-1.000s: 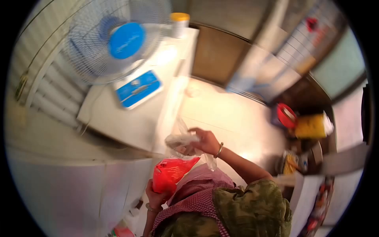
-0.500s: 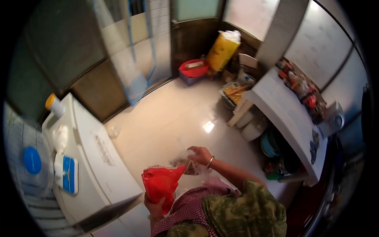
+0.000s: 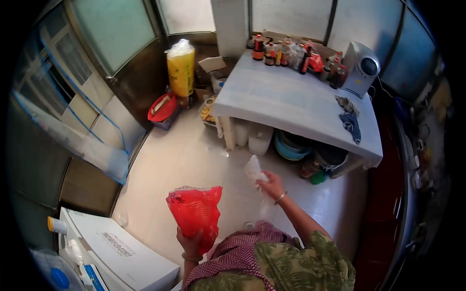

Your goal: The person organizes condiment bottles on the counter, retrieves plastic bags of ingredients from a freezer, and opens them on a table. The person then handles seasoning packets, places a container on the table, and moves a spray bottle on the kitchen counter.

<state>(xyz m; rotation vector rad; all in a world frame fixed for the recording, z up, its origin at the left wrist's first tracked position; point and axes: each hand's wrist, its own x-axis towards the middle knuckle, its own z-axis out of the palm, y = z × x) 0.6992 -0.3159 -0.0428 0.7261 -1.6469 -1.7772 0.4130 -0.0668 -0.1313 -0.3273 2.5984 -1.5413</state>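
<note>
One red bag point(image 3: 196, 211) points far, gripped in the left hand point(image 3: 190, 241); the right hand point(image 3: 272, 184), nearer the desk point(image 3: 291, 94), clutches pale plastic point(image 3: 253, 169).

On the near side of a cloth-covered counter point(image 3: 286, 94), a person's left hand point(image 3: 191, 241) grips a red plastic bag point(image 3: 198, 211) while the right hand point(image 3: 272, 183) holds a crumpled whitish bag point(image 3: 253, 169). Bottles point(image 3: 258, 49) line the counter's back edge; blue basins point(image 3: 291, 152) sit beneath it.

Green patterned top point(image 3: 301, 266), purple checked apron point(image 3: 235, 252), wrist bangles point(image 3: 280, 198).

draped table point(image 3: 286, 92), bottles point(image 3: 305, 61), cloths point(image 3: 350, 127), silver appliance point(image 3: 360, 72)
</note>
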